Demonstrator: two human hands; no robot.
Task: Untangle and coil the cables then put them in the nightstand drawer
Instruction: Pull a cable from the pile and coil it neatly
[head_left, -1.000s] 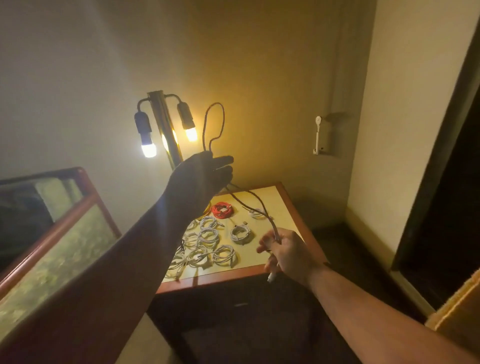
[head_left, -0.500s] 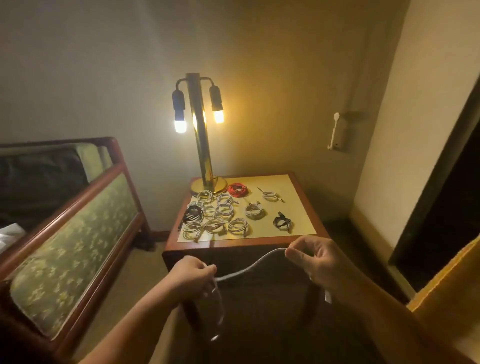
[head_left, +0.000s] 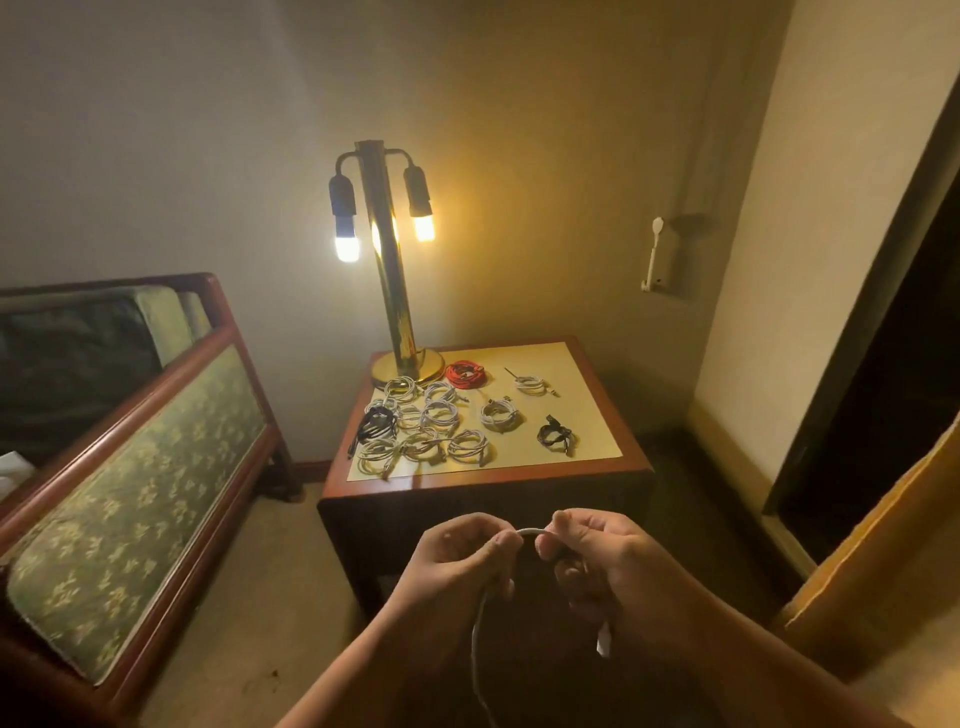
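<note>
Head: white cable (head_left: 530, 531), arch btwn L hand (head_left: 457, 561), R hand (head_left: 613, 566)

One red coil (head_left: 466, 374), two black coils (head_left: 376, 423), roughly nine white coils (head_left: 498, 414) on the surface (head_left: 587, 410), overlapping. One loose white cable (head_left: 530, 531), left hand (head_left: 462, 558), right hand (head_left: 605, 564). One lamp (head_left: 389, 270), two lit bulbs (head_left: 347, 245).

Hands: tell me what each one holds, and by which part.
Both pinch one white cable: the left hand mid-length, the rest hanging below; the right hand near its plug end, which dangles beneath.
</note>
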